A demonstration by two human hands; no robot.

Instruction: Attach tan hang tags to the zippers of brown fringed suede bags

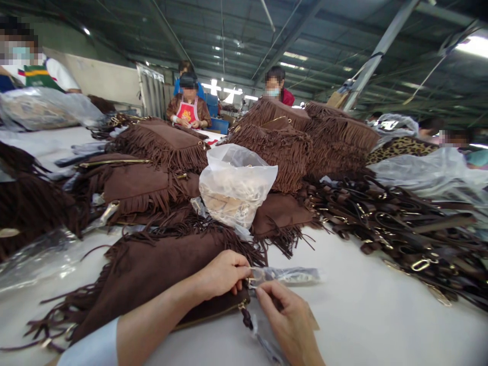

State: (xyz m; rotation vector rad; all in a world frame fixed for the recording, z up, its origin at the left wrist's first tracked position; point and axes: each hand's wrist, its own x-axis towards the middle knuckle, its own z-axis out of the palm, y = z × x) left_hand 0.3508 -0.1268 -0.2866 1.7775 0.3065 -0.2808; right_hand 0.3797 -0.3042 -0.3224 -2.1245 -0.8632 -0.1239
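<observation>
Left hand at 6 o'clock, forearm entering from 7 o'clock, fingers curled in pinch. Right hand at 5 o'clock, fingertips pinched, meeting left.

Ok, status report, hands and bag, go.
Left hand pinching brown fringed bag at its corner. Right hand at clear plastic wrap. Strap pile off to the right.

fringed bag: brown | table: white | straps: dark brown

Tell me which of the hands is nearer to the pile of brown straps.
Right. The right hand lies on the side toward the pile of brown straps, though apart from it; the left hand rests farther away, on the fringed brown bag.
</observation>
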